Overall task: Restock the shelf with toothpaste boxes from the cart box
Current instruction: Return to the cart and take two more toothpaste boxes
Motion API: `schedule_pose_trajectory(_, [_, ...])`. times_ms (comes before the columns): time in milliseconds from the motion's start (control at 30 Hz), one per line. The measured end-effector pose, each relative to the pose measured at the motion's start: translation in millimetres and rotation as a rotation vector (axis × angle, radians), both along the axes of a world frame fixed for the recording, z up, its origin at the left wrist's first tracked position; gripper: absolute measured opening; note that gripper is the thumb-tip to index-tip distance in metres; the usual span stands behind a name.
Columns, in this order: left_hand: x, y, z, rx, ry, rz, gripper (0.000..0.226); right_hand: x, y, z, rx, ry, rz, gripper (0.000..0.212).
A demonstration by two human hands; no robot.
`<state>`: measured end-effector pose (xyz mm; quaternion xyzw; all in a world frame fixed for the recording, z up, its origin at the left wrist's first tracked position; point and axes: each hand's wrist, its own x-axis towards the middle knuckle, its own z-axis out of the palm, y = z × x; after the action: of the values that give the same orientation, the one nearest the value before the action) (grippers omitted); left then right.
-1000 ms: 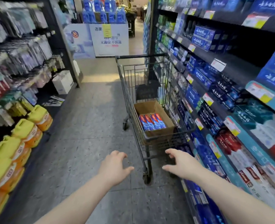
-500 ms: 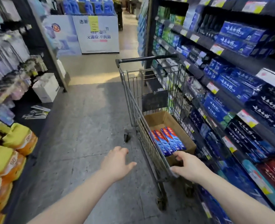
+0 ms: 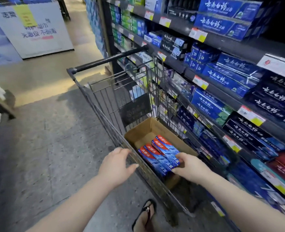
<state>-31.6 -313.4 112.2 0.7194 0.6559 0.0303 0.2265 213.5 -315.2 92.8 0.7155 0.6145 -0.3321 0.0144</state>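
An open cardboard box (image 3: 148, 129) sits in the wire cart (image 3: 104, 104). Several red-and-blue toothpaste boxes (image 3: 156, 153) lie side by side in its near end. My right hand (image 3: 188, 166) reaches into the cart box, its fingers closing on the near ends of the rightmost toothpaste boxes. My left hand (image 3: 116, 164) hovers open at the cart's near left rim, fingers spread, holding nothing. The shelf (image 3: 213, 84) on the right is packed with blue, black and red toothpaste boxes.
The cart stands close along the shelf, its black handle (image 3: 108, 60) at the far end. A white display sign (image 3: 32, 27) stands at the aisle's end. Grey floor (image 3: 51, 148) lies left of the cart. My sandalled foot (image 3: 145, 215) is below it.
I have stepped closer to the cart. My right hand went from the cart's rim into the box and onto the toothpaste boxes. My left hand moved up to the cart's left rim.
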Motion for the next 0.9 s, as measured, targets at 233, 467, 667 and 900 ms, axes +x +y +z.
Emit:
schedule_pose_trajectory(233, [26.8,129.1,-7.5,-0.018,0.104,-0.202,0.058,14.8,89.4,-41.5,-0.148,0.106,-0.128,0.059])
schedule_pose_trajectory(467, [49.8,206.7,-56.7,-0.161,0.186,-0.347,0.076,41.2,136.4,-90.0,-0.255,0.081,-0.151,0.056])
schedule_pose_trajectory(667, [72.6,244.4,-105.1,-0.299,0.248,-0.526,0.059,44.5,141.4,-140.9,-0.297,0.06,-0.195,0.047])
schedule_pose_trajectory(900, [89.9,279.1,-166.0,-0.46,0.251,-0.755,0.062,23.3,146.9,-210.5,-0.348,0.03,-0.239,0.05])
